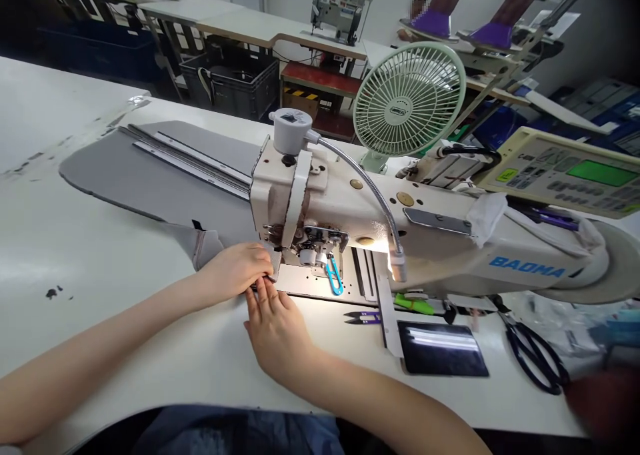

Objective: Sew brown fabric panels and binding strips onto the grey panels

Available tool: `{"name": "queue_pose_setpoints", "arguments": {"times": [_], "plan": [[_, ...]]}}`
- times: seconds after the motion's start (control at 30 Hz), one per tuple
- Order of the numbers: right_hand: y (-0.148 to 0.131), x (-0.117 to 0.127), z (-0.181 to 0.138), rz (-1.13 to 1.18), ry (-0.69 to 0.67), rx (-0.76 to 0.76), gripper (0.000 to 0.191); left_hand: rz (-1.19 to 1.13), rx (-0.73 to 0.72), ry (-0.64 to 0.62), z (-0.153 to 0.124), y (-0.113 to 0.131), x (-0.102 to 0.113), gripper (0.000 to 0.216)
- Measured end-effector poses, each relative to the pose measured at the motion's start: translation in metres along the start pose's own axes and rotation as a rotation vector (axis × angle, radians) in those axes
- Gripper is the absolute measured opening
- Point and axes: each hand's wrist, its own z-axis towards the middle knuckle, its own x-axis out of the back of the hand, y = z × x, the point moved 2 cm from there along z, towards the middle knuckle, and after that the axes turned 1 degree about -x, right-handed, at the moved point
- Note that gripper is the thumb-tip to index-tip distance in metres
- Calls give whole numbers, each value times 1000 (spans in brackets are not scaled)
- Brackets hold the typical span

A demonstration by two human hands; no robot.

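Note:
A white sewing machine (440, 241) marked BAOMA stands on the white table (75, 255). Grey fabric (150, 181) with long grey strips on it spreads out behind and left of the machine head. My left hand (235, 268) is closed, pinching the fabric's edge right at the presser foot (273, 268). Touching it from below, my right hand (275, 328) lies flat with its fingers stretched toward the same spot. A blue clip (334, 278) hangs by the needle area.
Purple thread snips (363, 317), a dark flat panel (443, 348) and black scissors (535, 355) lie on the table right of my hands. A green fan (409, 101) and a control panel (565, 171) stand behind the machine. Another person's legs (465, 8) show at the far back.

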Motion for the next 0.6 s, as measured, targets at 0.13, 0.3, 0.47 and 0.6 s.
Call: {"name": "queue_pose_setpoints", "arguments": {"times": [0.13,0.3,0.47,0.6], "plan": [[5,-3,7,2,-12,-25,54,79,-67,-70,9,-5,4,16],[11,-2,14,32,-29,-66,57,55,8,-56,17,-8,10,19],[17,3,21,64,-54,-93,57,117,19,-47,23,-13,10,22],[23,0,24,64,-27,-110,55,188,-14,-20,23,-16,7,17]]}}
